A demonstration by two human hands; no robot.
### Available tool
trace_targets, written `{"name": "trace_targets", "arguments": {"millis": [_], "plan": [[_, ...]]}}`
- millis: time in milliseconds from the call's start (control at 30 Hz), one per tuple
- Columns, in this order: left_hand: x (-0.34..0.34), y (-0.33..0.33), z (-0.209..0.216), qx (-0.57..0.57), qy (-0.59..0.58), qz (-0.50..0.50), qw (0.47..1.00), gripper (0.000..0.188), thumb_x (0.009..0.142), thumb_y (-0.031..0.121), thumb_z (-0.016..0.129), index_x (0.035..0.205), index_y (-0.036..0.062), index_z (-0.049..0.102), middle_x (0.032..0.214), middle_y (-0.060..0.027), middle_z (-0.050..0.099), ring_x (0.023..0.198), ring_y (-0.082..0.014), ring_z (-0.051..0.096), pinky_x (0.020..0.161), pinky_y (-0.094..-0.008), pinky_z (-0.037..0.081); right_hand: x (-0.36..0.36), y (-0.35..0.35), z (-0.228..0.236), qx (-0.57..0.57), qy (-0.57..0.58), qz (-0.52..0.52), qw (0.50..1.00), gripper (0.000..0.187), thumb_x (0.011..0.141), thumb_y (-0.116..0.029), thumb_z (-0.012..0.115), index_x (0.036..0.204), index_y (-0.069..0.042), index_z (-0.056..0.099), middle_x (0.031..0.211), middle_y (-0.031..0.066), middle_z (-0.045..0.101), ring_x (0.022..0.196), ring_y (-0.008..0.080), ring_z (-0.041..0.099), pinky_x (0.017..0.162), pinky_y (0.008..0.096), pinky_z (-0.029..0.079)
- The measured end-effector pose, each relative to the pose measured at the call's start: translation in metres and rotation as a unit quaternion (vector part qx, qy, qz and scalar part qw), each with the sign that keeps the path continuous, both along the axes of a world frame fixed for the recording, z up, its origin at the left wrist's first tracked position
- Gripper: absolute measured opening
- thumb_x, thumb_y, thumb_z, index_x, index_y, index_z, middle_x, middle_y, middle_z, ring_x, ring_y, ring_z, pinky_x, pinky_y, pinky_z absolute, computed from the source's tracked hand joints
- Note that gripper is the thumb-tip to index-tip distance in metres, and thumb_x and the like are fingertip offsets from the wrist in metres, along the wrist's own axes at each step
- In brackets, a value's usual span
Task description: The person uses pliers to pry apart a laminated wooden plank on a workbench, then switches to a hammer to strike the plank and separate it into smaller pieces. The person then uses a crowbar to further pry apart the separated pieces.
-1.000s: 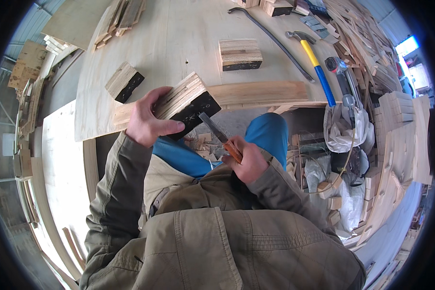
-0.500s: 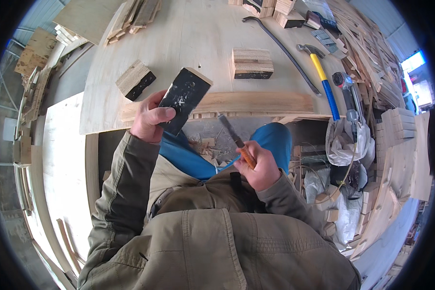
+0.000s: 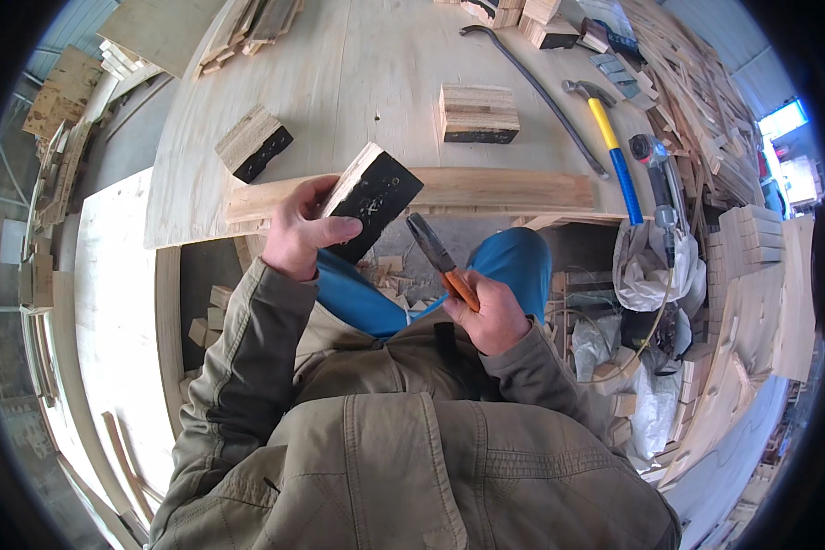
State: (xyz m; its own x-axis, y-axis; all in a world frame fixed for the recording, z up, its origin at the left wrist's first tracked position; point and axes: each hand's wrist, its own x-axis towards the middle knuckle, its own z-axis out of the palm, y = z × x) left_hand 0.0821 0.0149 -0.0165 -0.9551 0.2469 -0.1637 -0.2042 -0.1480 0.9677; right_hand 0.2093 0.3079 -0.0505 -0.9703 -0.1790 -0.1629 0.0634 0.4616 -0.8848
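Note:
My left hand (image 3: 304,227) is closed around a wooden block (image 3: 376,203), thumb across its black-coated face. The block is tilted, with bare wood along its upper left side and scuffs on the black. Just right of it, my right hand (image 3: 491,310) grips the orange handles of a pair of pliers (image 3: 435,255). Their dark metal jaws point up and left toward the block, close to its lower right edge but apart from it. A second black-edged block (image 3: 254,145) lies on the table beyond my left hand, and a third block (image 3: 478,115) stands farther right.
A long wooden strip (image 3: 495,190) runs along the near edge of the plywood table (image 3: 367,78). A pry bar (image 3: 541,96) and a claw hammer (image 3: 611,142) with a yellow and blue handle lie at right, near a corded power tool (image 3: 660,179). Wood scraps are piled beyond them.
The block in my left hand has shifted right and slightly down, turning to show more of its bare wood side. The pliers have rolled a little in my right hand, their jaws nearer the block.

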Motion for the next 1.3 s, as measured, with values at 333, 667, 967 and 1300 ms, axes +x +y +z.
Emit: {"name": "trace_targets", "arguments": {"millis": [333,667,967,1300], "plan": [[0.001,0.0,-0.003,-0.028,-0.028,-0.016,0.999,0.082,0.073,0.022,0.083,0.142,-0.013,0.058,0.125,-0.0162,0.072,0.11,-0.0218,0.071,0.101,-0.0349,0.056,0.001,-0.003,0.007,0.029,0.012,0.008,0.999,0.034,0.095,-0.017,0.077,0.124,0.0,0.069,0.111,0.0202,0.074,0.099,0.0367,0.073,0.089,0.04,0.056],[0.004,-0.004,-0.011,0.159,-0.132,-0.011,0.978,0.06,0.09,0.023,0.077,0.135,-0.0114,0.061,0.118,-0.014,0.073,0.105,-0.0223,0.073,0.096,-0.0378,0.06,0.002,0.014,0.002,0.219,0.041,-0.034,0.974,0.041,0.091,-0.019,0.08,0.128,-0.007,0.068,0.111,0.0196,0.07,0.102,0.044,0.069,0.085,0.0511,0.055],[0.011,-0.008,-0.015,0.179,-0.148,-0.057,0.971,0.061,0.089,0.023,0.076,0.138,-0.0116,0.06,0.125,-0.016,0.074,0.108,-0.0235,0.074,0.099,-0.0383,0.059,0.0,0.02,-0.004,0.337,0.026,-0.003,0.941,0.049,0.09,-0.022,0.081,0.133,-0.006,0.064,0.113,0.0173,0.068,0.104,0.0413,0.069,0.085,0.0521,0.057],[0.012,-0.012,-0.029,0.186,-0.151,-0.07,0.968,0.066,0.088,0.025,0.078,0.141,-0.0098,0.058,0.127,-0.0152,0.074,0.11,-0.0245,0.074,0.101,-0.0395,0.059,0.0,0.023,0.001,0.081,-0.04,0.003,0.996,0.041,0.094,-0.012,0.076,0.131,0.002,0.066,0.118,0.0215,0.071,0.109,0.0367,0.07,0.097,0.039,0.053]]}}
